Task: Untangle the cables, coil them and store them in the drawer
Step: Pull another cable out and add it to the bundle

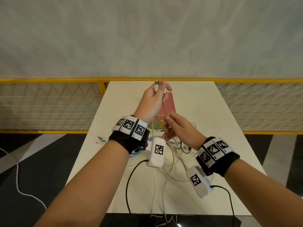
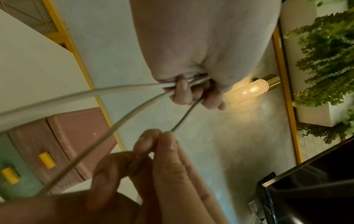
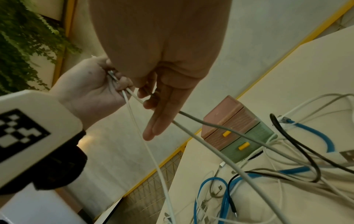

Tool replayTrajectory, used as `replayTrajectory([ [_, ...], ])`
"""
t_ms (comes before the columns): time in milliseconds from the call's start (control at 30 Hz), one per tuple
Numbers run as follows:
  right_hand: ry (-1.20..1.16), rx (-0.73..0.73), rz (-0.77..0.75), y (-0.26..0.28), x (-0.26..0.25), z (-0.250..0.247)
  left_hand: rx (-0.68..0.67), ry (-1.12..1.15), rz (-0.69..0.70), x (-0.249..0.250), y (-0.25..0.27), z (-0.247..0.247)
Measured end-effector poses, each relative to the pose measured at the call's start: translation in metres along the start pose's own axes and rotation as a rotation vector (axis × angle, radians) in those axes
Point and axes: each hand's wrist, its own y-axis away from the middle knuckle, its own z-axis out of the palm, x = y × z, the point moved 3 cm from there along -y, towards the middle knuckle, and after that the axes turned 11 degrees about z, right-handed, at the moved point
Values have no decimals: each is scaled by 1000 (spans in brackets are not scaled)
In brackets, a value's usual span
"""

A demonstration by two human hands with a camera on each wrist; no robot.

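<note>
Head view: left hand [image 1: 153, 99] was raised over the white table [image 1: 205, 99], fist curled round the plug ends of the pale cable [image 1: 164, 110], a USB plug [image 1: 156, 84] sticking out on top. Right hand [image 1: 180, 128] sat lower, just beside the left wrist, thumb and forefinger pinching the thin strand that ran down from the left fist. The rest of the cables [image 1: 177, 149] lay in a heap on the table under both wrists, with two pale runs hanging off the near edge. The drawer unit [image 1: 165, 112], pink over green, stood behind the hands, both drawers looking closed.

Left wrist view: left fingers [image 2: 182, 89] were wrapped on several pale strands; the right fingertips [image 2: 166, 141] nipped the thinnest one. Risk as I judged it: a hard pull could slip the thin strand out of that light pinch, or strain it at the plug.

Right wrist view: the pale strands ran from the fist down into the pile, crossing the blue cable [image 3: 323, 136] and the black cable [image 3: 298, 145], and passing close to the drawer unit. Likely trouble: pulling without clearing those crossings would tighten the knot, drag the whole heap along, or tug the small drawer unit out of place. The dangling runs could also pull cable off the table edge. Nothing was coiled or stored yet.
</note>
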Motion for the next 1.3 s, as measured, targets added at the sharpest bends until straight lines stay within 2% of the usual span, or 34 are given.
replayTrajectory([
  [133,11,-14,-51,-3,-4,1,-12,149,-59,0,-3,2],
  [200,49,-65,-40,-5,0,0,5,206,-77,8,-4,-1],
  [333,206,-139,70,-7,27,-17,160,258,-8,34,-16,-29],
  [433,204,-71,104,-6,37,-33,226,218,54,47,-20,-48],
  [600,264,52,-56,-9,13,-50,40,20,-21,43,-8,-36],
  [700,249,125,-169,-11,-10,-56,-112,-179,-69,30,4,-18],
  [833,283,189,-342,-3,-51,-59,-316,-303,-157,16,20,6],
  [900,319,206,-350,0,-60,-61,-333,-332,-160,18,20,8],
  [967,281,162,-331,1,-55,-65,-326,-312,-122,24,14,2],
  [1033,243,144,-288,1,-45,-70,-378,-304,-116,29,10,-4],
  [1167,276,132,-310,2,-42,-65,-484,-286,-191,28,14,4],
  [1233,274,122,-346,1,-47,-59,-457,-251,-207,25,17,11],
  [1300,284,144,-337,-2,-47,-61,-335,-211,-176,23,13,9],
])
